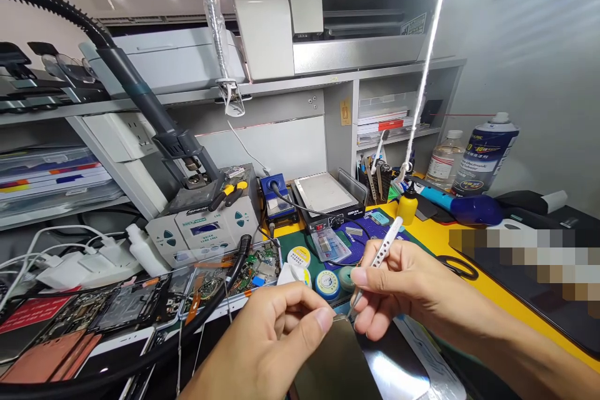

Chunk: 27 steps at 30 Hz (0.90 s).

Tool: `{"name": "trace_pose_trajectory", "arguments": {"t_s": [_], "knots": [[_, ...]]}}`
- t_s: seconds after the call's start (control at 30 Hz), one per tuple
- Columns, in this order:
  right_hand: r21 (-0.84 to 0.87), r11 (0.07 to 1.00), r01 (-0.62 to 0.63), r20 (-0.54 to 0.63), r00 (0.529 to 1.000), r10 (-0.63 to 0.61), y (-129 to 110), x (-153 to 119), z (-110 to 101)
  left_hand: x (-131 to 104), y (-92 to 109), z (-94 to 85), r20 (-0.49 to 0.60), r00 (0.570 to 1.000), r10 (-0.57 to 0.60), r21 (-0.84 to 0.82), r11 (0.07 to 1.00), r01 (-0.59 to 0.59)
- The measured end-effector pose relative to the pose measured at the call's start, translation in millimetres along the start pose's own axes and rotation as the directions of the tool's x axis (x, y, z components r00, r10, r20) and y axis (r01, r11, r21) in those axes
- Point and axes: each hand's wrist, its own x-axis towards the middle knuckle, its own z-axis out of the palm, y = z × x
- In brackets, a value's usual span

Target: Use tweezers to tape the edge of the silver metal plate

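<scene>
My right hand [398, 281] grips white tweezers [388, 241] with holes along the handle, tips pointing down to the top edge of a dark, flat, phone-sized panel [340, 362]. At that panel's upper left corner, my left hand [262, 344] has thumb and forefinger closed together on its edge. Whether anything small lies between the tweezer tips cannot be made out. Beneath and to the right is a shiny flat sheet [398, 365] reflecting bright light. Small round tins, one with a blue rim [327, 284], stand just beyond my hands.
Phone boards and parts [253, 262] crowd the left, crossed by a black hose [187, 331]. A hot-air station [206, 231] and a heating plate [325, 194] stand behind. Rightward are a yellow bottle [407, 207], a spray can [485, 159] and a large dark device [529, 281].
</scene>
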Motion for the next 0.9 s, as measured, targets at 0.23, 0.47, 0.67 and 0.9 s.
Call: {"name": "trace_pose_trajectory", "arguments": {"t_s": [0.23,0.47,0.67,0.9], "knots": [[-0.019,0.999,-0.025,-0.049,0.998,0.025,3.3,-0.3,-2.3,-2.0,1.5,-7.1,-0.001,0.996,-0.087,-0.003,0.996,0.087],[-0.054,0.998,-0.018,-0.079,0.997,0.014,4.1,1.2,-0.6,-2.6,4.2,-4.4,-0.069,0.996,-0.059,0.185,0.98,0.071],[-0.068,0.997,-0.029,-0.08,0.996,0.024,1.8,0.4,0.2,-5.1,4.0,-5.3,-0.08,0.996,-0.025,0.128,0.991,0.035],[-0.075,0.996,-0.037,-0.075,0.997,0.032,0.3,0.9,0.6,-2.7,1.5,-8.0,-0.075,0.997,0.021,0.044,0.999,-0.017]]}}
